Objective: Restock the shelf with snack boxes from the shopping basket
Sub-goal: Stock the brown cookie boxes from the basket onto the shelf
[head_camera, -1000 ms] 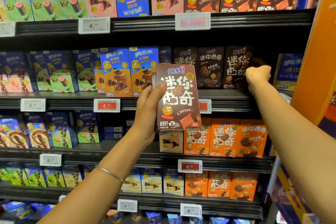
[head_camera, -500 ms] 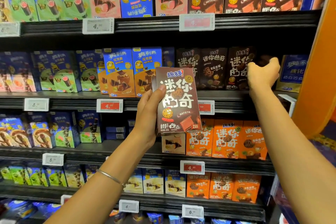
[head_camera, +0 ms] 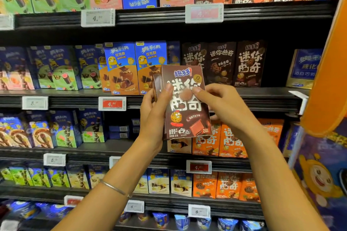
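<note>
A brown cookie box (head_camera: pixel 185 116) with white lettering stands upright in front of the shelf (head_camera: pixel 262 93), held between both hands. My left hand (head_camera: pixel 153 116) grips its left edge, thumb on the front face. My right hand (head_camera: pixel 223 107) pinches its right edge, thumb on the front near the middle. Behind and above the box, a row of matching dark brown boxes (head_camera: pixel 247 63) stands on the second shelf, with a dark gap to their right. The shopping basket is not in view.
Blue and orange snack boxes (head_camera: pixel 122 69) fill the shelf to the left. Orange cookie boxes (head_camera: pixel 231 140) stand one shelf lower. An orange panel (head_camera: pixel 326 80) juts in at the right edge. A blue box (head_camera: pixel 304 69) leans at the far right of the second shelf.
My right hand came back from the brown boxes on the second shelf and took hold of the right edge of the box in my left hand. The box has not moved much.
</note>
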`<move>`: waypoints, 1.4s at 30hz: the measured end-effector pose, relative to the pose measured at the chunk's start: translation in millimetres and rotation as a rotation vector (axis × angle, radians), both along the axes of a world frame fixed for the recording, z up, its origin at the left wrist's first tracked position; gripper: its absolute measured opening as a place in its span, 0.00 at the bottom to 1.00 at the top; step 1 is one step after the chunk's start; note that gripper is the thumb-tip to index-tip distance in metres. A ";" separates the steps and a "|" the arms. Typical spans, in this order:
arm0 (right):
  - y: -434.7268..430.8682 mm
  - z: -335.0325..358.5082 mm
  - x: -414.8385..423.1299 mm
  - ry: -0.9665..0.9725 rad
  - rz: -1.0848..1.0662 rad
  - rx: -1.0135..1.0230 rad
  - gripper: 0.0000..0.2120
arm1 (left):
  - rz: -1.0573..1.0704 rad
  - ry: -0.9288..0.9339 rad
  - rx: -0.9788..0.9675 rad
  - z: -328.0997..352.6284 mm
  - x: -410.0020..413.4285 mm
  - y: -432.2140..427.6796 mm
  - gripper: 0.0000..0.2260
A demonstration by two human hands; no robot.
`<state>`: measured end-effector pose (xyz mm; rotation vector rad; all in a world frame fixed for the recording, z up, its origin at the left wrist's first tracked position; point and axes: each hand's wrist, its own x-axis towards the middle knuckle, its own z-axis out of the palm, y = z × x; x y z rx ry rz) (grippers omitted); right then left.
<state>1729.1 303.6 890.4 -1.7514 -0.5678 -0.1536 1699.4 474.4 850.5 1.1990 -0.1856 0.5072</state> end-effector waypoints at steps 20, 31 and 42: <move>-27.6 23.1 31.4 -0.091 -0.205 0.317 0.16 | 0.233 0.126 0.002 -7.9 -6.0 29.1 0.16; -4.5 29.3 106.7 -0.251 -0.551 0.121 0.17 | 0.220 0.116 -0.030 -7.3 -7.7 32.1 0.16; 15.5 28.4 134.9 -0.247 -0.665 -0.019 0.19 | 0.207 0.129 -0.028 -10.8 -9.1 36.4 0.16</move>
